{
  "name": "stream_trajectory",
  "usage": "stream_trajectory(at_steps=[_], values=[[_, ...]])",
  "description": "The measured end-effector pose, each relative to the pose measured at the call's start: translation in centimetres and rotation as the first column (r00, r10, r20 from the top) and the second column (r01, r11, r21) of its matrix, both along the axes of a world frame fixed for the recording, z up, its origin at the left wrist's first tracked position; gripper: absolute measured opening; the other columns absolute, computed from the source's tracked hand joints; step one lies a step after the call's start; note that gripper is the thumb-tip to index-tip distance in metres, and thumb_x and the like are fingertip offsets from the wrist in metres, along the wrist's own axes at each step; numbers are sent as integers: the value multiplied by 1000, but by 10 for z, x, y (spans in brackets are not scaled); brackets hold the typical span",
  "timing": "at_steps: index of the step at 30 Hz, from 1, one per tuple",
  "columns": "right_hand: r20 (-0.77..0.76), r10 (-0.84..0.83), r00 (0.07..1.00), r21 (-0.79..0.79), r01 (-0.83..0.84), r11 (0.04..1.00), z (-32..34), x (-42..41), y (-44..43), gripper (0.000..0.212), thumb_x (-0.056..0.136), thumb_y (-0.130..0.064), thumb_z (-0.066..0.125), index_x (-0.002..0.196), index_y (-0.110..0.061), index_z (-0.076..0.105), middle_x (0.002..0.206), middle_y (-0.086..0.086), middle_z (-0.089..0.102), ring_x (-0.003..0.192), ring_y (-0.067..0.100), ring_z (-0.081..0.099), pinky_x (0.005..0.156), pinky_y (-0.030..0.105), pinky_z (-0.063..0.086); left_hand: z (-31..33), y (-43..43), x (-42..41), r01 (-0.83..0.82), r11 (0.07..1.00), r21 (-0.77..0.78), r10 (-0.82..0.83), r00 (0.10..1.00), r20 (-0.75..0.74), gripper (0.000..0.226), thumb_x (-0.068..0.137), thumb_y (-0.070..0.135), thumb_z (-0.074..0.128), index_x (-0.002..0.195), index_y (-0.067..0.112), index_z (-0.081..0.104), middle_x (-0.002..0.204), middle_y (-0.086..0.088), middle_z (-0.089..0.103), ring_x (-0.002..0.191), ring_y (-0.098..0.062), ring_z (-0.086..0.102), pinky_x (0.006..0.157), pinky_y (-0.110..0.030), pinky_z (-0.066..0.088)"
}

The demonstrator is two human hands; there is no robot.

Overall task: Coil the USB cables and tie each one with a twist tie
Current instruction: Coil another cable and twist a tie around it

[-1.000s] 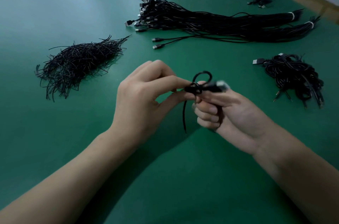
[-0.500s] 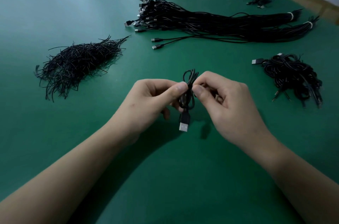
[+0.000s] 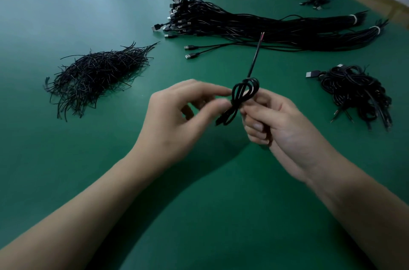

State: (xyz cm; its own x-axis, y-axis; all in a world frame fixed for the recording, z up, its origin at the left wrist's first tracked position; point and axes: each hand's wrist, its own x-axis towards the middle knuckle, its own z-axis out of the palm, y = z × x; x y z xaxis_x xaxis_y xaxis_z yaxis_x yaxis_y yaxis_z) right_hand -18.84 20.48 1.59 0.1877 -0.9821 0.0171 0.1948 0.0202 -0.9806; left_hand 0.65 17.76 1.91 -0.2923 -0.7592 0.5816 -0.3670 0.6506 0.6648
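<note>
1. Well, both hands are up over the green table [image 3: 66, 15], and the coiled cable [image 3: 240, 101] sits right between them, held clear of the surface.
2. The left hand [image 3: 177, 123] comes at the coiled cable from the left, thumb and forefinger tips closed in on its narrow waist, the other fingers loosely curled behind.
3. The right hand [image 3: 283, 128] has it from the right, thumb and forefinger nipping the same waist, lower fingers curled into the palm.
4. The coil is squeezed into a figure-eight, loops above and below the pinch (any tie around it is too thin to make out).
5. A loose cable end [image 3: 254, 59] pokes straight up and away from the top of the coiled cable.
6. Far left of the coiled cable lies the heap of twist ties [image 3: 97, 75].
7. Beyond it stretches the long bundle of uncoiled cables [image 3: 265, 28], with two stray plugs [image 3: 192, 51] at its near edge.
8. Off to the right of the coiled cable rests a pile of coiled cables [image 3: 354, 95], with a smaller cluster [image 3: 318, 1] at the far right corner.
</note>
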Motion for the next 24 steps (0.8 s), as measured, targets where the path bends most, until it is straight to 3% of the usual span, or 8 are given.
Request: stream_trajectory(at_steps=[2,4,7,12,16,19,22,24], values=[[-252,-159,955,-245,96,965,1,0,1,18,98,-21,57,82,-15,64,60,-6,46,54,10,35,50,23,31,0,1,-3,84,909,409,-8,983,-185,36,100,47,54,88,20,76,72,-2,69,57,-15,63,51,-20,41],[-502,-349,791,-491,71,868,1,2,4,19,100,-23,57,83,-15,60,62,-1,51,55,15,39,52,31,33,1,0,-4,169,765,621,-11,968,-249,46,96,60,54,85,20,75,73,-6,71,56,-18,64,44,-23,41],[-596,-496,632,-643,-4,766,1,6,8,19,102,-21,58,84,-16,61,59,-4,46,53,12,39,51,24,28,0,0,-4,196,662,724,-40,973,-227,48,81,63,64,88,15,68,77,-6,73,57,-19,68,41,-23,44],[-634,-547,547,-688,-77,721,3,7,9,17,101,-21,59,85,-15,64,64,-12,49,59,11,45,55,34,39,2,2,-2,344,587,733,-148,936,-320,39,89,48,59,86,12,74,79,-8,73,62,-11,64,48,-18,45],[-588,-400,703,-564,-3,825,3,7,7,18,101,-21,59,83,-17,62,61,-7,48,56,8,40,54,24,31,2,2,-2,193,811,553,-87,974,-211,29,88,41,69,80,14,77,74,-13,71,56,-9,55,53,-21,44],[-295,-95,951,-231,26,973,2,7,5,20,101,-14,56,81,-14,58,58,-13,41,54,6,34,52,21,26,0,1,-1,1,991,134,1,1000,-15,20,89,36,75,87,16,79,76,4,74,68,-15,67,60,-25,49],[98,118,988,116,-129,985,0,4,4,10,94,-16,61,85,-15,57,54,-6,34,49,8,28,47,23,18,0,0,3,-30,928,-372,95,983,156,17,91,29,77,93,12,80,82,2,72,70,-16,66,62,-24,49],[148,154,977,141,-175,974,-2,3,4,7,91,-18,61,87,-13,57,54,-6,35,48,7,29,46,21,19,0,-3,4,0,873,-488,105,976,188,15,92,26,76,93,11,80,82,-1,71,69,-19,64,62,-29,49]])
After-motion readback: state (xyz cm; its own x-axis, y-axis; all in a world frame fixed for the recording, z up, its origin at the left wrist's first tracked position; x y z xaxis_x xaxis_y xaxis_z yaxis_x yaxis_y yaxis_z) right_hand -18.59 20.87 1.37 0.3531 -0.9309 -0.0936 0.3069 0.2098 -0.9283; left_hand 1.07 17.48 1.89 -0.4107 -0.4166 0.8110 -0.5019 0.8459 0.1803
